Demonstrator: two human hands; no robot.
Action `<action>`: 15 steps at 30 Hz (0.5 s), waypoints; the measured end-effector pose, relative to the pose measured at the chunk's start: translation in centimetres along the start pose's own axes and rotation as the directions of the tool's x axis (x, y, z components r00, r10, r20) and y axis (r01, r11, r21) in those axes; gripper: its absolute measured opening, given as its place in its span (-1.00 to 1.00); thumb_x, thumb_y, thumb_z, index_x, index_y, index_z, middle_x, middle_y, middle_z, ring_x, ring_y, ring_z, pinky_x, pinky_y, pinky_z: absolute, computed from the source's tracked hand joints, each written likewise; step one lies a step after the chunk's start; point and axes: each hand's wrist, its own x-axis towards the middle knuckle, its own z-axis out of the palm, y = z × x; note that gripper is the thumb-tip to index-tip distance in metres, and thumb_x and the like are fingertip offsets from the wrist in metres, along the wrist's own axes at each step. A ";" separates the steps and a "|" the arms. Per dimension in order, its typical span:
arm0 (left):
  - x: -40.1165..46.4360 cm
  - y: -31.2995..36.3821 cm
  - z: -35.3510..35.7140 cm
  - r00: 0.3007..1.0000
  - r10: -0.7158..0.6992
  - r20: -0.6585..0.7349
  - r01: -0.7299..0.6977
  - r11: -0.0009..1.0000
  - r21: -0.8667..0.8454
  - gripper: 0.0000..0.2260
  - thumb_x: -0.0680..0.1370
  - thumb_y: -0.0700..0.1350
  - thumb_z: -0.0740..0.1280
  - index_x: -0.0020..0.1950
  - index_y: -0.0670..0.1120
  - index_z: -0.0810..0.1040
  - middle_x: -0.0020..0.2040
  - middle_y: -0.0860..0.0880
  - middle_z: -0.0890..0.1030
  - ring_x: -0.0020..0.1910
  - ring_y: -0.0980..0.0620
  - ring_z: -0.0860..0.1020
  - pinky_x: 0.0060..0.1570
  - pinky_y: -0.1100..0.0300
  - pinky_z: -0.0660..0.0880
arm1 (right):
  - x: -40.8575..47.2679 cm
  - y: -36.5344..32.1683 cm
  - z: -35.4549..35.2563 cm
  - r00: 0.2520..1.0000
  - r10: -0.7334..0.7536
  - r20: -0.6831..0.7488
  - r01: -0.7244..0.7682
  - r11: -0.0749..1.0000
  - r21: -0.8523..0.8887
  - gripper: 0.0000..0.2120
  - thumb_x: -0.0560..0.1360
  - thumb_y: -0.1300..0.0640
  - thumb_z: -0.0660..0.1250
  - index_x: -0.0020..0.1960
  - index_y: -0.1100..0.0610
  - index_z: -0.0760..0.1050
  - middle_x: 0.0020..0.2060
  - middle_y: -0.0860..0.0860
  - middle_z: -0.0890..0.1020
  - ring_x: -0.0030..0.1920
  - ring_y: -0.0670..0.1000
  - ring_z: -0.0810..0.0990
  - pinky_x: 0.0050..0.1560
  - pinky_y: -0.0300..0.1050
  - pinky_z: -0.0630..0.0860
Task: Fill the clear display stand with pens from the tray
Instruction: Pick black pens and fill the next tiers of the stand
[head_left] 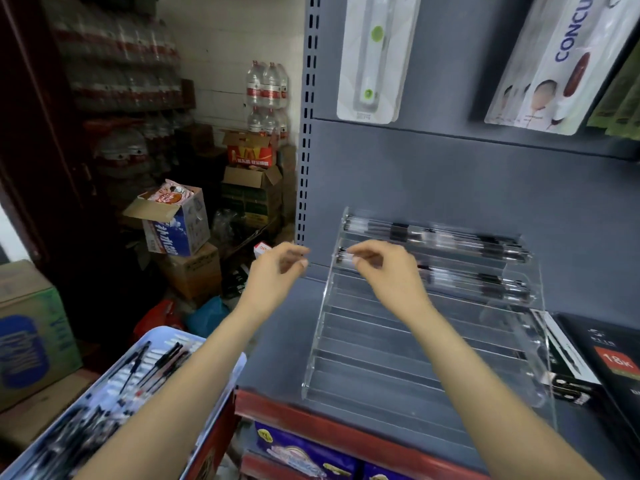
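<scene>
The clear display stand (pixel 408 344) is a stepped acrylic rack of shallow grooved rows, sitting on a grey shelf (pixel 277 348) with a red front edge and leaning back toward the grey back panel. Its top two rows hold pens (pixel 478 244) — clear barrels with black grips and caps — lying sideways, long axes running left to right along the steps. The rows below them are bare acrylic down to the front lip.

The right hand (pixel 384 268) is at the left end of the second row, thumb and fingertips pinched narrow around the tip of a pen (pixel 343 256) that lies along that row; the blur hides how firm the grip is. The left hand (pixel 280 268) hovers just off the stand's left wall, fingers loosely curled and holding nothing.

The blue tray (pixel 221 372) sits low at left, beside the shelf's corner, holding more black-and-clear pens (pixel 152 365) lying at mixed angles. To the right the stand's wall nearly touches a black boxed product (pixel 609 362); leftward there is open air beyond the slotted upright (pixel 304 150).
</scene>
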 end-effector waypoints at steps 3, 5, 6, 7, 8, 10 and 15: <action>-1.4 -2.6 -3.4 0.999 -0.043 -0.006 0.043 0.999 0.010 -0.88 0.53 -0.20 0.32 0.03 -0.12 0.61 -0.09 -0.05 0.67 -0.08 0.02 0.63 -0.03 0.06 0.58 | -0.4 -2.7 5.2 0.995 -0.015 0.098 0.007 0.997 0.076 -0.82 0.50 0.27 0.30 0.03 0.11 0.62 -0.07 -0.03 0.66 -0.16 -0.13 0.53 -0.15 -0.48 0.39; -2.4 -4.7 -6.2 0.996 -0.087 -0.013 0.087 0.996 0.017 -0.91 0.53 -0.21 0.32 -0.03 -0.09 0.60 -0.11 -0.05 0.67 -0.10 0.04 0.63 -0.06 0.11 0.56 | -0.9 -4.4 9.1 0.986 -0.020 0.163 0.003 0.995 0.102 -0.82 0.52 0.23 0.28 0.06 0.10 0.61 -0.02 -0.01 0.66 -0.12 -0.10 0.55 -0.11 -0.37 0.44; -3.0 -5.8 -7.7 0.994 -0.111 -0.011 0.111 0.994 0.019 -0.91 0.54 -0.22 0.31 -0.03 -0.08 0.59 -0.13 -0.05 0.67 -0.14 0.09 0.63 -0.09 0.17 0.55 | -1.2 -5.3 11.1 0.981 -0.019 0.191 -0.003 0.993 0.117 -0.82 0.54 0.21 0.27 0.08 0.09 0.60 -0.01 -0.02 0.66 -0.11 -0.11 0.55 -0.14 -0.40 0.43; -3.6 -7.1 -9.2 0.990 -0.139 -0.011 0.139 0.990 0.026 -0.91 0.54 -0.22 0.30 -0.04 -0.06 0.58 -0.15 -0.04 0.66 -0.20 0.15 0.62 -0.13 0.24 0.54 | -1.5 -6.1 13.1 0.975 -0.016 0.220 -0.012 0.992 0.128 -0.81 0.55 0.19 0.25 0.10 0.08 0.58 0.01 -0.03 0.64 -0.11 -0.12 0.54 -0.18 -0.46 0.41; -4.2 -8.3 -10.7 0.985 -0.171 -0.012 0.172 0.984 0.043 -0.91 0.55 -0.21 0.29 -0.05 -0.05 0.57 -0.17 -0.02 0.66 -0.26 0.21 0.60 -0.18 0.30 0.53 | -1.9 -7.0 15.3 0.969 -0.008 0.249 -0.027 0.991 0.134 -0.80 0.56 0.17 0.24 0.13 0.08 0.57 0.02 -0.04 0.63 -0.11 -0.14 0.52 -0.20 -0.48 0.40; -5.3 -11.3 -13.7 0.969 -0.246 -0.015 0.246 0.965 0.089 -0.89 0.56 -0.20 0.28 -0.06 -0.01 0.55 -0.19 0.00 0.65 -0.30 0.23 0.60 -0.18 0.25 0.54 | -2.6 -8.4 19.7 0.953 0.025 0.302 -0.067 0.989 0.131 -0.78 0.57 0.17 0.21 0.16 0.08 0.55 0.05 -0.04 0.62 -0.10 -0.15 0.52 -0.20 -0.49 0.40; -7.4 -19.7 -18.8 0.899 -0.432 0.071 0.400 0.876 0.270 -0.87 0.58 -0.17 0.24 0.04 -0.07 0.57 -0.01 -0.08 0.66 -0.07 -0.04 0.62 -0.05 0.06 0.53 | -4.5 -8.7 29.8 0.858 0.210 0.469 -0.243 0.970 0.009 -0.70 0.59 0.17 0.20 0.31 0.10 0.42 0.18 0.07 0.56 0.11 0.03 0.56 0.10 -0.13 0.49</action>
